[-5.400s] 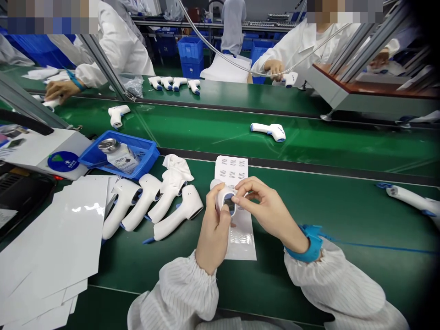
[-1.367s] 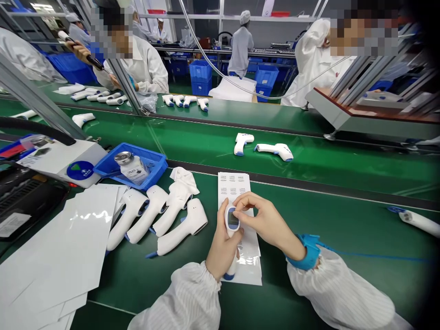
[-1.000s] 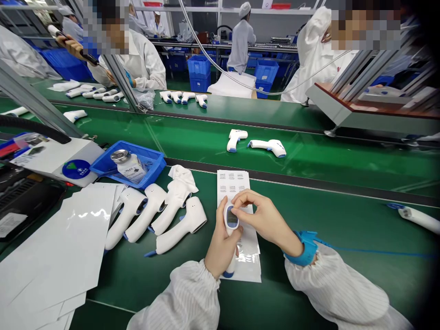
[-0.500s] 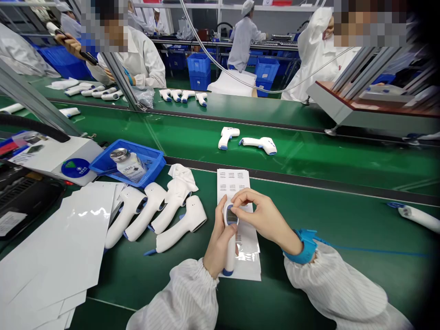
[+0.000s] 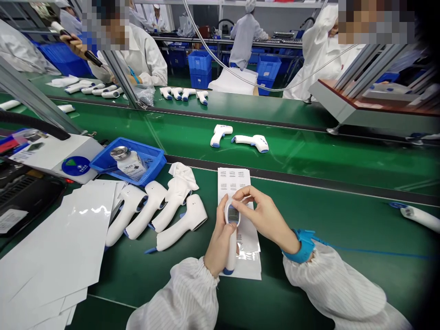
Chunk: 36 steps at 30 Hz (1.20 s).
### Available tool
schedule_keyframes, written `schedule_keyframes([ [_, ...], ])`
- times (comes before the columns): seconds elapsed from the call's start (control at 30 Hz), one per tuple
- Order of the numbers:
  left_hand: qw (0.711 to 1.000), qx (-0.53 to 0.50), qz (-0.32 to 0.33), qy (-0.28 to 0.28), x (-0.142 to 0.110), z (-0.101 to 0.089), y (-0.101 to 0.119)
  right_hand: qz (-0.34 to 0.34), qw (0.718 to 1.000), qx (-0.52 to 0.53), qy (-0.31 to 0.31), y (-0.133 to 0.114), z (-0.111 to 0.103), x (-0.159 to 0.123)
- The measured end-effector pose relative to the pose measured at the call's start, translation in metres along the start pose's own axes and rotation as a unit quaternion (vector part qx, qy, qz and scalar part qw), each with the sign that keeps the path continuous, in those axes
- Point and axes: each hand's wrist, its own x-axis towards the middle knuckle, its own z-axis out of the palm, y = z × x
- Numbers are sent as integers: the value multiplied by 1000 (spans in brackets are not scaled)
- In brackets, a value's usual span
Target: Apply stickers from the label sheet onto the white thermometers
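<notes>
A white infrared thermometer (image 5: 231,247) with blue trim stands in my left hand (image 5: 220,238), its screen (image 5: 233,214) facing me. The left fingers wrap the head and upper handle, with the thumb just below the screen. My right hand (image 5: 263,213) has its thumb and fingertips closed at the top edge of the thermometer's head; whether anything thin is between them is hidden. Beneath both hands lies a sheet of printed labels (image 5: 235,176). Several more white thermometers (image 5: 184,222) rest in a row to the left, one partly under a crumpled white cloth (image 5: 184,176).
A blue tray (image 5: 156,167) holds a bottle (image 5: 129,162) with a metal cap. Blank white sheets (image 5: 62,238) lie at left. Two thermometers (image 5: 252,141) lie on the green conveyor (image 5: 309,158). A blue cord (image 5: 371,251) runs from my right wrist strap (image 5: 300,246). Co-workers sit opposite.
My right thumb has slid up off the screen toward the head's top edge, so more of the display shows. The two thermometers on the conveyor have shifted left.
</notes>
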Motion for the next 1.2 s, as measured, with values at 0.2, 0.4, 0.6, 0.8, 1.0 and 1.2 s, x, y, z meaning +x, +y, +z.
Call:
schedule_keyframes([
  [0.2,998,-41,-50,-6,0,1,4,-84,996,-24,-13,9,8,-4],
  [0.4,997,-55,-48,-15,-1,0,3,-58,998,14,17,15,12,7],
  [0.6,993,-109,6,-54,-4,-5,5,85,990,99,-47,9,25,-24],
  [0.8,989,5,101,-109,-4,-7,17,100,991,-10,-90,19,-9,-11],
  [1.0,861,456,135,-181,-6,-15,1,183,892,-391,132,56,-99,113],
  [1.2,790,563,147,-194,9,-15,-19,186,900,-372,129,68,-67,197],
])
